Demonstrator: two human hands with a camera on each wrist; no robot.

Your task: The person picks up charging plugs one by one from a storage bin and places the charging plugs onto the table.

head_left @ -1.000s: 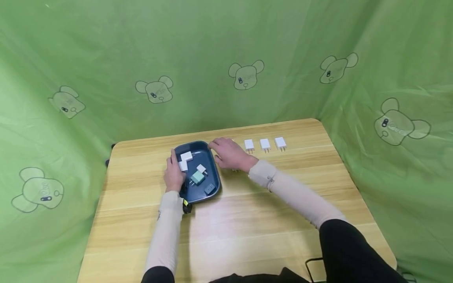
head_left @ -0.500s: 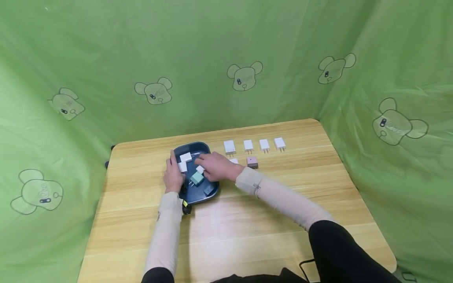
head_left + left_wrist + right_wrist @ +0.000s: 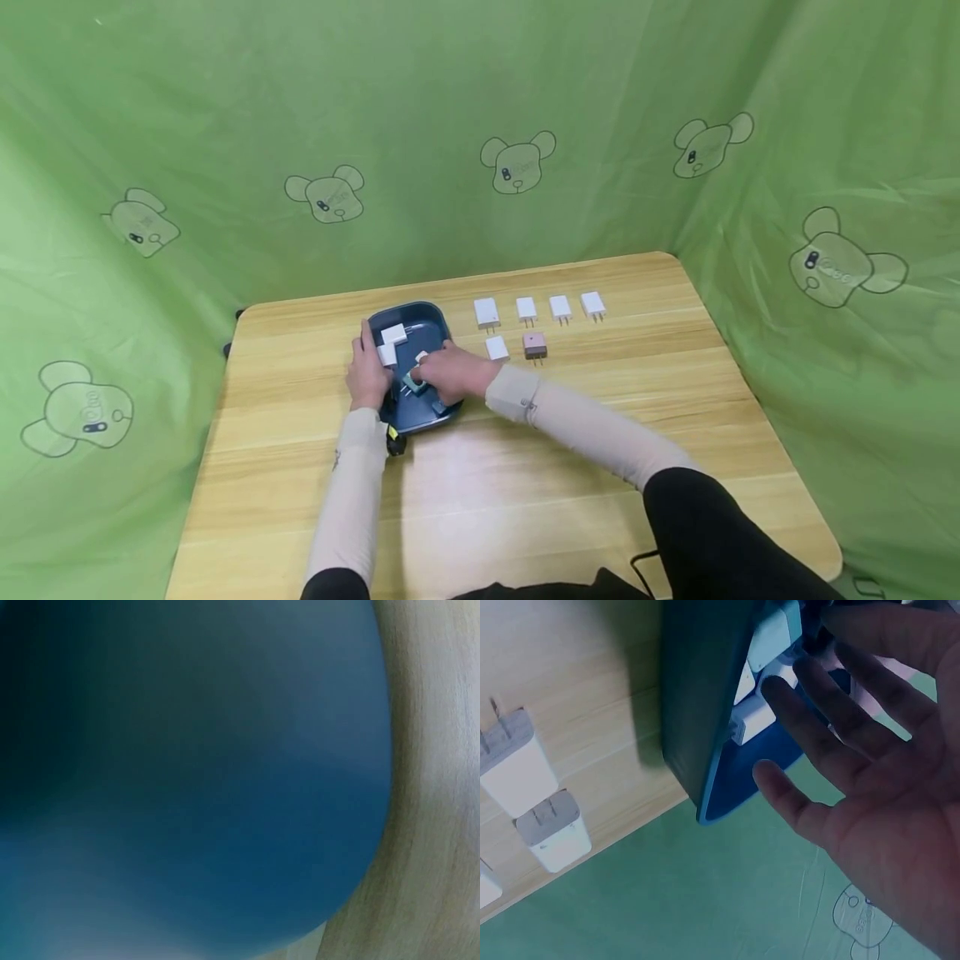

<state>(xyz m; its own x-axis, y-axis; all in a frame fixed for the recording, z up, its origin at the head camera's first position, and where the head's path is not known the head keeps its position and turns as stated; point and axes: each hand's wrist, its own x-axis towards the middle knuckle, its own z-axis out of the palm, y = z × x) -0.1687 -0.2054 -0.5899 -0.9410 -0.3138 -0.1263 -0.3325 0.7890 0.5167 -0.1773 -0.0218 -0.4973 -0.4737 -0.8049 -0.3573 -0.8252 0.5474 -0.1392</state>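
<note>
A dark blue tray (image 3: 429, 332) stands at the table's left side. My left hand (image 3: 366, 375) holds its left edge; in the left wrist view the tray's blurred blue surface (image 3: 300, 847) hides the fingers. Over the tray's right half reaches my right hand (image 3: 453, 375), its fingers lightly bent and spread in the right wrist view, near a mint-green plug adapter (image 3: 412, 382) that it partly covers. A small white adapter (image 3: 421, 357) shows just beyond the fingers. Two white adapters (image 3: 393, 334) lie by the tray's left wall, and a dark blue adapter (image 3: 438, 407) near its right front.
Right of the tray, several white adapters (image 3: 560, 307) form a back row, prongs toward me. In front of them lie one white adapter (image 3: 497, 348) and a pink adapter (image 3: 534, 344). A green curtain (image 3: 420, 242) hangs behind the wooden table (image 3: 570, 467).
My right hand has moved from beside the tray's far right corner, left and nearer me, into the tray, uncovering the adapters on the table. My left hand has stayed on the tray.
</note>
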